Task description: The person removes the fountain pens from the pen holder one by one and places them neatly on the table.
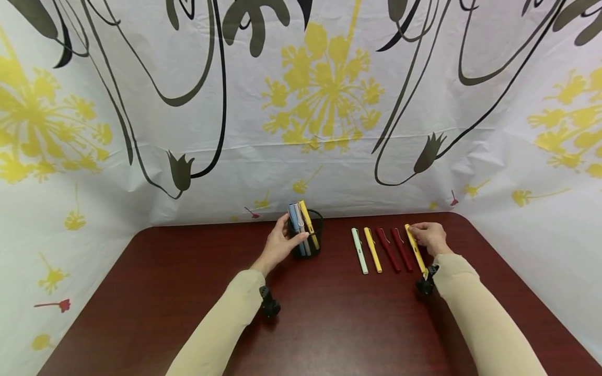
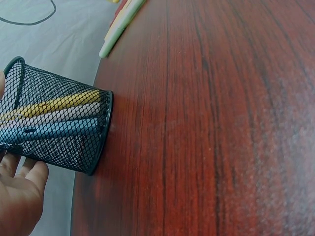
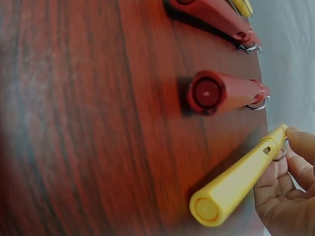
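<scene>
My left hand (image 1: pixel 275 248) holds a black mesh pen cup (image 2: pixel 54 81), thumb across the front and fingers around the far side. The cup stands on the table with a blue pen (image 1: pixel 294 219), a pale pinkish pen (image 1: pixel 301 225) and a yellow pen (image 1: pixel 308 222) leaning inside. At the right end of a row of pens, my right hand (image 1: pixel 429 237) pinches the clip end of another yellow pen (image 3: pixel 236 179). Left of it lie two dark red pens (image 1: pixel 401 249) (image 1: pixel 388 250), a yellow pen (image 1: pixel 373 249) and a pale green pen (image 1: pixel 359 251).
The dark red-brown wooden table (image 1: pixel 324 318) meets a white patterned cloth (image 1: pixel 263 125) along its back edge, just behind the cup and pens. The cloth also borders both sides. A small black camera (image 1: pixel 269 303) is strapped on each wrist.
</scene>
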### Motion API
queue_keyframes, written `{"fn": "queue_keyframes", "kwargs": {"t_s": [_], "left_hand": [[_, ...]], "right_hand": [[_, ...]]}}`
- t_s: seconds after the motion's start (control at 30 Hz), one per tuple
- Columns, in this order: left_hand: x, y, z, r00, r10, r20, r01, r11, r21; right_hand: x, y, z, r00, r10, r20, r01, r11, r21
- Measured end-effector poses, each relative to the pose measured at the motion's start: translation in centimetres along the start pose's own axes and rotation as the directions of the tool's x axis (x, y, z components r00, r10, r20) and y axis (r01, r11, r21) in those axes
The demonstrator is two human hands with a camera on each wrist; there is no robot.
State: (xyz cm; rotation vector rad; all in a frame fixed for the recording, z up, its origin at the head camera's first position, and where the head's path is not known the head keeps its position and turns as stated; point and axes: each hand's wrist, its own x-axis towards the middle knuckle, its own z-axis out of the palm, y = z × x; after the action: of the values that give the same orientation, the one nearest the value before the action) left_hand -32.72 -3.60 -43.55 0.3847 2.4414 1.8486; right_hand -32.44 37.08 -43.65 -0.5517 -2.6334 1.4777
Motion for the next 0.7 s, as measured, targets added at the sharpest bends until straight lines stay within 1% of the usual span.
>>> {"fn": "queue_keyframes", "kwargs": {"t_s": [0.13,0.23,0.47,0.57,0.7], "left_hand": [[-0.1,-0.1,0.0,1.000,-0.003,-0.003,0.003,1.000,0.008],[-0.2,-0.1,-0.1,1.000,-0.005,-0.004,0.005,1.000,0.010],[-0.1,-0.2,-0.1,1.000,-0.003,-0.007,0.003,1.000,0.007],[-0.1,-0.2,-0.1,1.000,-0.003,-0.004,0.003,1.000,0.011],[-0.1,0.1,-0.1,1.000,-0.006,0.001,0.006,1.000,0.009]], "right_hand": [[0.1,0.2,0.4,1.000,0.003,0.007,-0.003,0.999,-0.032],[0.1,0.2,0.7,1.000,0.003,-0.001,-0.003,0.997,-0.083],[-0.4,-0.3,1.1,0.998,-0.059,-0.033,0.050,0.972,-0.231],[-0.4,-0.4,1.2,0.997,-0.066,-0.044,0.052,0.967,-0.251],[-0.3,-0.5,1.2,0.997,-0.056,-0.050,0.042,0.969,-0.242]]}}
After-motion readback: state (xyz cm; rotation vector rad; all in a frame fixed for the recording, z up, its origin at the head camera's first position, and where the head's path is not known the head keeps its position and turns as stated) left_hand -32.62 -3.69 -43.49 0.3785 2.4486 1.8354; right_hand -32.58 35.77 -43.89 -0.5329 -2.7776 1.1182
